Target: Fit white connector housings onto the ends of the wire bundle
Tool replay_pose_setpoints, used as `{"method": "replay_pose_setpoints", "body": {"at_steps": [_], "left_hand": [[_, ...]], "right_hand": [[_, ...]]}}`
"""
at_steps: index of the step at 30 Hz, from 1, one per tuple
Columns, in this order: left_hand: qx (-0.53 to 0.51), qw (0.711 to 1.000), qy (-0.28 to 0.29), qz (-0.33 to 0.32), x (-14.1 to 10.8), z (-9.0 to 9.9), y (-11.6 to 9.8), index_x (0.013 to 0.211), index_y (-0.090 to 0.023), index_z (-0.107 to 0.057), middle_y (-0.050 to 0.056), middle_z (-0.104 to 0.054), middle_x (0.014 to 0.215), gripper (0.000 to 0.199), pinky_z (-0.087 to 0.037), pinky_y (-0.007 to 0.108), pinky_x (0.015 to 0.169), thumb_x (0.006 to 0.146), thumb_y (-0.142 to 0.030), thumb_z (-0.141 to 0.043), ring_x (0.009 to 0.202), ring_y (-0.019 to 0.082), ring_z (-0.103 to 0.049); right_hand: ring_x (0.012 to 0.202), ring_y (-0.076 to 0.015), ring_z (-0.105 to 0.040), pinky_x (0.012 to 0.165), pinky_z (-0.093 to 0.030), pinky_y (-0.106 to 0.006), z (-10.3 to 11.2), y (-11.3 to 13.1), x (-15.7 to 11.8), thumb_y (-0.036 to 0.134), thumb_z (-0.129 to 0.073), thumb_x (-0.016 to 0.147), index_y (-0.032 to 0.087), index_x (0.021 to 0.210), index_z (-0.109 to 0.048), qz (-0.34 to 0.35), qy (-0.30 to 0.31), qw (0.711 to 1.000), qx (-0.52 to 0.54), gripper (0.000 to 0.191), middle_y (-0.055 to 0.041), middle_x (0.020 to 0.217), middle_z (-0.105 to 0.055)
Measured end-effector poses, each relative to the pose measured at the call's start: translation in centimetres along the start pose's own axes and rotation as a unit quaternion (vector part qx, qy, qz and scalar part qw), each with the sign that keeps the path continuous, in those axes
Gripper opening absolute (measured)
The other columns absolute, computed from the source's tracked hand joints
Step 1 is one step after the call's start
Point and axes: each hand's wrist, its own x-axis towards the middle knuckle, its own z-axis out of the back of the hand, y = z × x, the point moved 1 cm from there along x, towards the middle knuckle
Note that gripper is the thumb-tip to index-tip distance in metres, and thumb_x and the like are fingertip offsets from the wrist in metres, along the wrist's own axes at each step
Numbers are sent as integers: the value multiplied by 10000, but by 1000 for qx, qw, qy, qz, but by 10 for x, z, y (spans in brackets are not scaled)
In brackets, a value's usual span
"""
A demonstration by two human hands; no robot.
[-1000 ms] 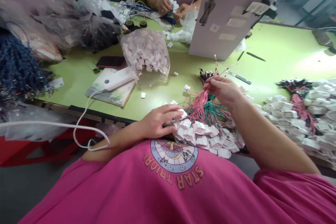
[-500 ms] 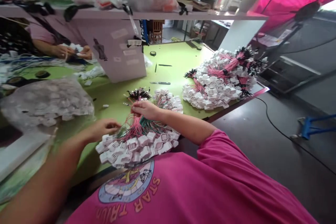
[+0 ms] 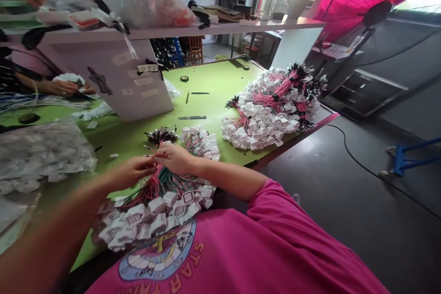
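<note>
A bundle of pink and green wires (image 3: 165, 180) lies in front of me, with white plastic connectors (image 3: 160, 220) fanned out on the near side and dark tips (image 3: 161, 135) at the far end. My right hand (image 3: 177, 158) is closed around the wires just below those tips. Against its fingers rests my left hand (image 3: 129, 173), its fingers bent together over a few wires at the bundle's left side; the fingertips are partly hidden. Another group of white connectors with wires (image 3: 201, 142) sits right behind my right hand.
A large heap of bundled connectors (image 3: 272, 105) covers the table's right side. Beyond my hands lie a craft knife (image 3: 192, 118), thin tools and a tape roll (image 3: 184, 78). A bag of white parts (image 3: 44, 151) lies left. Another person's hands (image 3: 65, 87) work behind the divider (image 3: 138, 87).
My left hand has moved up and right from the loose wires to meet my right hand. The right hand keeps its grip on the bundle. The camera view has shifted slightly.
</note>
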Motion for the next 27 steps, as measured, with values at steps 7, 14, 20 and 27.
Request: {"method": "replay_pose_setpoints", "body": {"at_steps": [7, 14, 20, 27], "left_hand": [[-42, 999, 23, -15, 40, -25, 4, 1003, -206, -726, 45, -724, 844, 665, -487, 265, 779, 649, -731, -522, 860, 228, -615], [24, 996, 32, -75, 81, -23, 25, 994, -166, -692, 35, -696, 850, 484, -416, 227, 696, 799, -534, -446, 765, 168, -574], [14, 992, 112, -51, 58, -15, 22, 927, -169, -685, 30, -714, 824, 470, -431, 228, 656, 790, -564, -471, 702, 163, -596], [26, 994, 77, -69, 9, -7, 33, 964, -198, -731, 33, -732, 972, 474, -438, 257, 745, 853, -551, -435, 856, 211, -647]], "right_hand": [[663, -70, -510, 690, -425, -201, 14, -25, 1, 121, -547, 856, 137, 685, -616, -109, -118, 950, 269, 185, 33, 667, -566], [578, -54, -513, 596, -426, -182, 30, -39, 10, 157, -581, 845, 159, 779, -667, -203, -212, 878, 377, 108, 40, 670, -606], [669, -68, -568, 696, -454, -194, 27, -34, 12, 145, -611, 805, 137, 754, -651, -168, -175, 892, 382, 65, 20, 681, -641], [658, -89, -546, 675, -415, -231, 13, -10, 28, 221, -663, 711, 131, 707, -674, -108, -7, 961, 255, 91, 18, 655, -647]]}}
